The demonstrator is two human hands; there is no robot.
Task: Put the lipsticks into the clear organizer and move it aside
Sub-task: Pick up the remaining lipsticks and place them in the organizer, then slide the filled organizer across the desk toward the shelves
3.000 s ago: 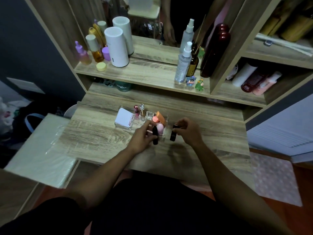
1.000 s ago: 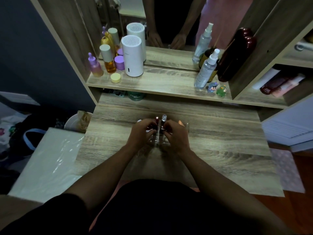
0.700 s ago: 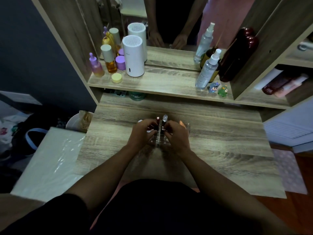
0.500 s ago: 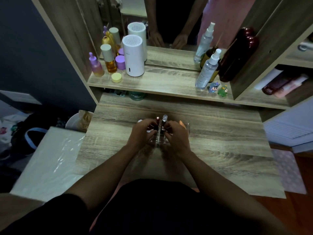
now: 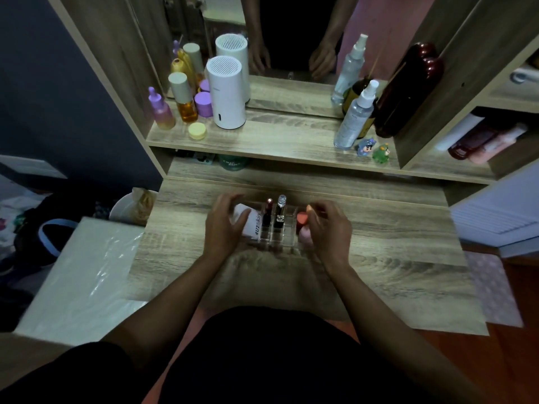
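Note:
The clear organizer (image 5: 278,239) stands on the wooden desk (image 5: 393,243), in the middle and just in front of me. Two lipsticks stand upright in its slots: a dark one with a red tip (image 5: 267,213) and one with a clear cap (image 5: 281,210). A white box (image 5: 252,223) fills its left part, and an orange sponge (image 5: 302,218) and a pink sponge (image 5: 305,236) lie at its right. My left hand (image 5: 223,228) cups the left end and my right hand (image 5: 331,227) cups the right end.
A raised shelf (image 5: 277,138) behind the desk carries a white cylinder (image 5: 226,93), several small bottles (image 5: 186,100), a spray bottle (image 5: 355,115), two small figurines (image 5: 374,150) and a dark red bottle (image 5: 405,91). A plastic-covered white surface (image 5: 81,275) lies at the left.
Both hands have left the lipsticks at the organizer's middle and moved apart to its two ends. The lipsticks now stand uncovered in their slots.

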